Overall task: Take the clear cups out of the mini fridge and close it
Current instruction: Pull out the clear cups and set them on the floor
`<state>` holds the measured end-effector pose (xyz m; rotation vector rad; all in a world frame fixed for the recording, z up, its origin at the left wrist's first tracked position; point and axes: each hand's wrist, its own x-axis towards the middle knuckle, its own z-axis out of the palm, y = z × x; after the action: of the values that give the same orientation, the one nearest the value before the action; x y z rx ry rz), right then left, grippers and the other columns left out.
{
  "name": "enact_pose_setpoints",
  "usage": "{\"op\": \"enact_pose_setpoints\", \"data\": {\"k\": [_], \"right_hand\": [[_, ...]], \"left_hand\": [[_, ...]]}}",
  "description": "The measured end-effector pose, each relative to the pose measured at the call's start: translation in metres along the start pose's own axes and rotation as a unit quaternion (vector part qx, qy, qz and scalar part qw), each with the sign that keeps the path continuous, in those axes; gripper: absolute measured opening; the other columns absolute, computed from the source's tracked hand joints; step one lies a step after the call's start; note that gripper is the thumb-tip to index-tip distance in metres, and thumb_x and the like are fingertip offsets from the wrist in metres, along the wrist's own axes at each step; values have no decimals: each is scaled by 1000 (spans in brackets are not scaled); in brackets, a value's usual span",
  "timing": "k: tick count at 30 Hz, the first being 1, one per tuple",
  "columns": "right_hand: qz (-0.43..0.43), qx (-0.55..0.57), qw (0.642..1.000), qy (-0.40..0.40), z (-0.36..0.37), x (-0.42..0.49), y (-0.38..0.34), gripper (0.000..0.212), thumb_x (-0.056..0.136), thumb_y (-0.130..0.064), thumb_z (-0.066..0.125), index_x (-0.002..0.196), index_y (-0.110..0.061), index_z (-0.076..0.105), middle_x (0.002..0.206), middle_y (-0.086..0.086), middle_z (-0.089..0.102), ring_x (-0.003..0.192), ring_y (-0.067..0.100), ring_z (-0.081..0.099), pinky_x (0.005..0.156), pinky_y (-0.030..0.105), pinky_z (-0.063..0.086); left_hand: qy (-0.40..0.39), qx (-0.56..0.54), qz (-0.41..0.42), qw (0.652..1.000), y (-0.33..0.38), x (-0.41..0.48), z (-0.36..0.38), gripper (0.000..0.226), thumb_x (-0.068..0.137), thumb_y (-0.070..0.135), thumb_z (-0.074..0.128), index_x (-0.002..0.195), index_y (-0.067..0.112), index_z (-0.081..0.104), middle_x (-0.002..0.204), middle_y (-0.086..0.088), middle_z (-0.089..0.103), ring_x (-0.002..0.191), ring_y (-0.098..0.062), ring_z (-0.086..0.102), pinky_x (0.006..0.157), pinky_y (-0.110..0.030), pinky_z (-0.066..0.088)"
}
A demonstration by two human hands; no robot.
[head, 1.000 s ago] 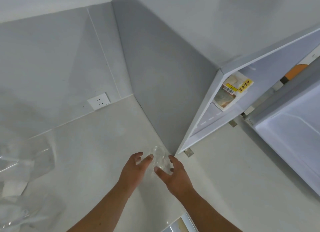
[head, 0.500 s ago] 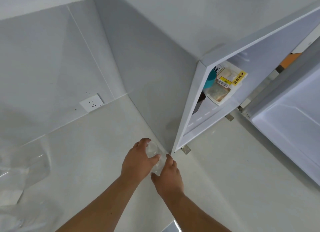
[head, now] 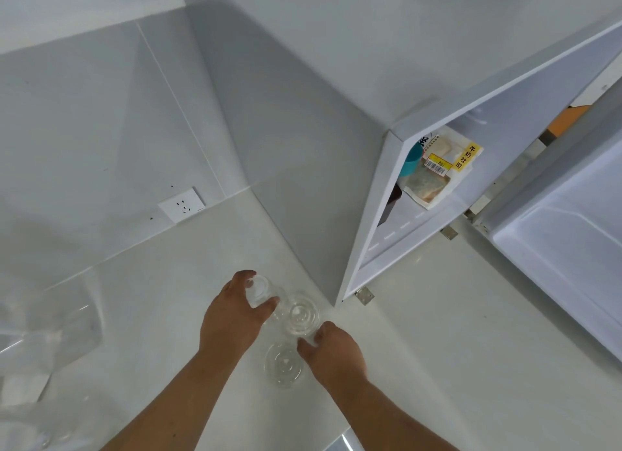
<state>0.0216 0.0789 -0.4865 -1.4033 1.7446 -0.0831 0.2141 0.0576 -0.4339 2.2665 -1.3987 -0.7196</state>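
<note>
Three round, clear plastic cups sit on a smooth white table beside the open mini fridge (head: 387, 194). The left hand (head: 232, 316) grips one cup (head: 261, 290); the right hand (head: 331, 349) pinches the rim of a second cup (head: 301, 314). The third cup (head: 284, 364) stands free between the wrists.

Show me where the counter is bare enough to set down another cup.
Bare counter lies left of the left hand, between the wall outlet and the crumpled clear plastic. More lies right of the right hand, below the open fridge door. It is crowded by the fridge corner, where three clear cups cluster between both hands.
</note>
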Motion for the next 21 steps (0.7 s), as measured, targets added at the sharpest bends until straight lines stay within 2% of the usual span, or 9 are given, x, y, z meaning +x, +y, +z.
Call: {"op": "enact_pose_setpoints", "data": {"k": [2,4,6,8,10,13,16,18,21], "right_hand": [[-13,-41,999,-16,4,-1,1,34,82,-60,65,92,-27,59,94,-7,69,86,18,65,68,31,45],[-24,-83,995,-44,7,-1,1,23,87,-47,62,94,-25,61,99,-4,70,91,21,66,72,30,49],[-22,-95,994,-58,8,0,3,8,90,-32,56,85,-26,57,94,-4,67,87,22,65,73,30,51],[-21,-95,994,-60,9,-1,5,17,90,-25,53,74,-26,48,84,-6,60,79,20,58,69,28,49],[-23,-82,994,-68,8,-2,6,19,88,-23,54,71,-26,46,80,-7,57,76,19,57,65,28,47],[-30,-25,996,-84,6,-5,4,10,82,-26,56,73,-24,53,78,-6,62,69,15,58,59,28,48],[11,84,996,-29,1,-6,1,11,76,-28,57,75,-17,57,71,-3,64,58,13,54,53,29,47],[53,144,988,11,-5,-4,-5,15,78,-28,58,80,-13,58,75,4,71,57,17,56,53,33,53],[98,188,977,29,-13,2,-14,14,82,-25,58,85,-11,58,78,9,76,52,20,63,54,40,62]], "left_hand": [[3,2,-9,1000,-6,0,-2,63,76,59,75,129,37,48,127,12,65,103,-21,67,80,-35,47],[-1,2,-12,1000,-8,0,-3,64,76,61,75,129,38,47,128,12,64,104,-21,67,81,-35,47],[0,3,-8,1000,-8,0,-3,65,75,62,75,130,39,47,128,13,64,103,-20,66,82,-35,48],[2,0,-3,1000,-8,0,-3,66,74,62,75,130,40,47,128,13,64,103,-19,67,83,-36,50],[2,-1,-2,1000,-8,0,-4,66,74,62,75,130,40,47,128,13,64,104,-19,66,85,-37,51],[7,-10,7,1000,-8,0,-7,64,75,61,75,129,40,47,127,13,64,101,-19,67,84,-37,51],[30,-20,16,999,-5,1,-13,63,75,61,76,127,41,47,124,15,64,97,-18,67,80,-35,49],[43,-25,30,998,-2,-1,-14,63,74,60,77,127,42,48,121,16,65,96,-18,67,80,-36,51],[55,-14,65,996,4,-5,-14,63,74,59,78,127,40,50,118,14,66,96,-18,67,82,-37,54]]}}
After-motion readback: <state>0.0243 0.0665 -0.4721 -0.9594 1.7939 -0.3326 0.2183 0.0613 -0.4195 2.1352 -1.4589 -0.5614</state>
